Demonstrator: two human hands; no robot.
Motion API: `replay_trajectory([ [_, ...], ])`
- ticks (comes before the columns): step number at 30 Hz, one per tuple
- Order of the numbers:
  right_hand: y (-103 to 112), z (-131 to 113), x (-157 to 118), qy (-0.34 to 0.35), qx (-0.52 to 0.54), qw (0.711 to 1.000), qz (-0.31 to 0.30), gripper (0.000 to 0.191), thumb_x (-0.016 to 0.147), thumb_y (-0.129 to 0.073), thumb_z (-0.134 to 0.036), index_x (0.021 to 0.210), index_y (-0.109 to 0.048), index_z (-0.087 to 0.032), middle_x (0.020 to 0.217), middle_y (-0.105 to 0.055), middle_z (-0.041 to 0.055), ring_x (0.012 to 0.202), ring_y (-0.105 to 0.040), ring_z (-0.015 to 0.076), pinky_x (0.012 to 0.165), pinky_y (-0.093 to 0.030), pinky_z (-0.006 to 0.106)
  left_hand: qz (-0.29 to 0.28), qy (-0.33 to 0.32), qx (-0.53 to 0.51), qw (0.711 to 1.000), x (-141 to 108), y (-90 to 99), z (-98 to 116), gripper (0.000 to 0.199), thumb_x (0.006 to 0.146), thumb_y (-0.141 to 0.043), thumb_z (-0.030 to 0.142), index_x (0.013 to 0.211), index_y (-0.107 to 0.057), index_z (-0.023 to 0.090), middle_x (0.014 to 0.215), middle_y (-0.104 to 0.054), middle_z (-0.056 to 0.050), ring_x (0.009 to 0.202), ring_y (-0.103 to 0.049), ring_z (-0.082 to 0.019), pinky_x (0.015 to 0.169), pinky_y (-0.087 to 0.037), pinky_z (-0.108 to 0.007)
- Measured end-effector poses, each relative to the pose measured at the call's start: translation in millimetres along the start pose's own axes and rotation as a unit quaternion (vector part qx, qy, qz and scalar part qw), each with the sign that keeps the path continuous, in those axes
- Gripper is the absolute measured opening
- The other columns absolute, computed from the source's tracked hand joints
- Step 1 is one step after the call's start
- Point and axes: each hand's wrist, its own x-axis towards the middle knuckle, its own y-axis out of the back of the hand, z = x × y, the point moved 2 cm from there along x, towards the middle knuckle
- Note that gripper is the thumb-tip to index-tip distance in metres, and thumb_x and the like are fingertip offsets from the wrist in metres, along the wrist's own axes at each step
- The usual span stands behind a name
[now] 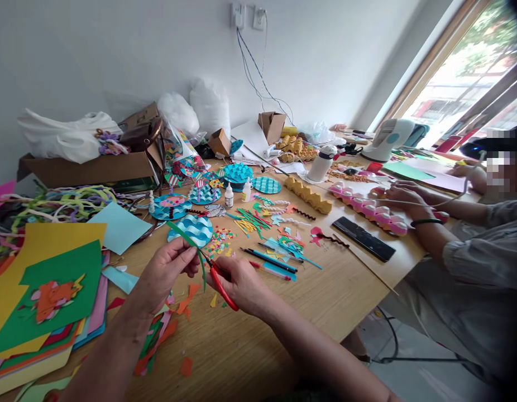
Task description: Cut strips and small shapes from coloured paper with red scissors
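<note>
Two bare hands meet over the wooden table (325, 304), and it's fine work here! The left hand (168, 273) pinches a green paper strip (182, 233) between thumb and forefinger, the other fingers curled in beneath. The right hand (242, 282) has its fingers wrapped round the handles of the red-handled scissors (222, 290); how far the blades are parted, I cannot tell. The strip sits right at the blades, one length slanting up and away, a narrow piece hanging below, just short of the blue wavy disc (195, 228) in this view. Doing this well, I'd judge, means short snips, the paper held taut close to the cut, and those left fingertips kept clear of the blades. Now the pose: the left forearm rises steeply from the bottom edge, the right slants in from the lower right, wrist low, knuckles up, both hands held above the tabletop, almost touching at the cut.
</note>
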Motion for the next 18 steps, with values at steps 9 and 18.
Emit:
replay_trajectory([
  [9,-3.1,4.1,0.3,0.006,-0.006,1.0,0.01,0.031,0.082,-0.051,-0.033,0.058,-0.043,-0.016,0.05,-0.035,-0.0071,0.049,-0.028,0.0055,0.049,-0.021,0.02,0.016,0.017,-0.032,0.999,-0.3,0.3,-2.5,0.012,0.074,-0.062,0.028,0.068,-0.059,0.018,0.058,-0.057,0.004,0.053,-0.052,-0.009,0.051,-0.042,-0.02],
  [18,-3.0,6.5,-0.1,0.001,-0.022,0.999,0.024,0.037,0.08,-0.055,-0.041,0.056,-0.042,-0.016,0.049,-0.033,-0.0073,0.048,-0.026,0.0057,0.049,-0.019,0.021,0.014,0.019,-0.039,0.999,-0.7,-0.5,-2.0,0.012,0.074,-0.062,0.028,0.069,-0.059,0.018,0.057,-0.057,0.004,0.054,-0.052,-0.009,0.05,-0.041,-0.019],
])
